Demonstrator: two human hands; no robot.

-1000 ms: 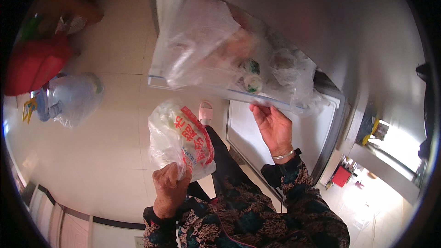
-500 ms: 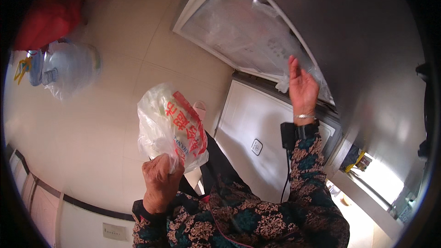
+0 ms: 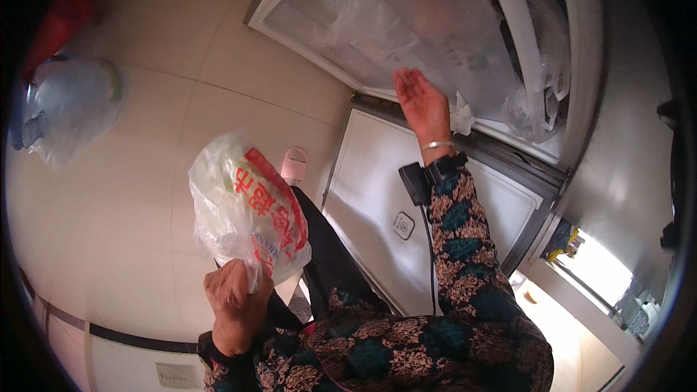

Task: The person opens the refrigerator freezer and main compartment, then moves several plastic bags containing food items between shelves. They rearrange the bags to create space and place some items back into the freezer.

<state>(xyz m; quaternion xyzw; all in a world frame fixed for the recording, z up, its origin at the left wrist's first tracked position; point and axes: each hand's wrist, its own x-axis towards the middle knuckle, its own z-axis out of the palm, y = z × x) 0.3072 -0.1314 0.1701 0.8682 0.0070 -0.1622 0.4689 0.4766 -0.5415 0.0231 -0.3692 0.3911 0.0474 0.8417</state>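
White plastic carrier bag (image 3: pixel 250 207), clenched in the left hand (image 3: pixel 238 301): I judge excess weight could split it. Right hand (image 3: pixel 423 105): fingers apart, empty, near the freezer drawer (image 3: pixel 406 33).

Upper garment: long-sleeved floral jacket (image 3: pixel 406 348), dark ground, teal and dusty-pink blossom print, thin reddish piping (image 3: pixel 319 365) along the front. Left hand (image 3: pixel 236 299): bare; plain black cuff (image 3: pixel 216 352) behind it. Right hand (image 3: pixel 423 110): bare; narrow silver bracelet (image 3: pixel 438 145) at the wrist. Adjacent: black wrist strap (image 3: pixel 447 165) with rectangular black module (image 3: pixel 414 184); thin black cable (image 3: pixel 431 261) runs along the sleeve. Lower garment: black trousers (image 3: pixel 325 247). Footwear: pale pink slipper (image 3: pixel 294 165).
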